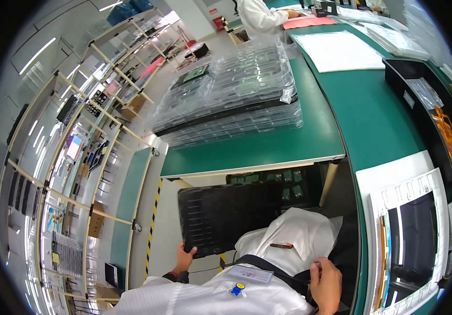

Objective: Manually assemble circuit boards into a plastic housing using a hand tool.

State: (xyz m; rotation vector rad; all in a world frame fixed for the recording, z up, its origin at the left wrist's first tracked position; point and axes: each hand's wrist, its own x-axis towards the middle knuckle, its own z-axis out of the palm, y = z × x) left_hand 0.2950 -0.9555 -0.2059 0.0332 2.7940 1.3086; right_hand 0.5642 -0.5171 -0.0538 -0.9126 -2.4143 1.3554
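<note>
My left hand (184, 258) is down at the near corner of the black tray (231, 216), fingers curled over its edge and thumb on top, so I have that corner gripped. The tray sits low, below the edge of the green bench (310, 139), tilted across in front of my white coat (294, 236). More dark trays with green parts (273, 178) are stacked under the bench just behind it. My right hand (326, 284) is at my side, fingers bent in against a dark strap (273, 268) on the coat (whether it is actually pinching it, I cannot tell). Up on the bench lies a stack of clear plastic trays (231, 94), well apart from my hands. Further along, another person in white (260, 17) stands at the bench.
</note>
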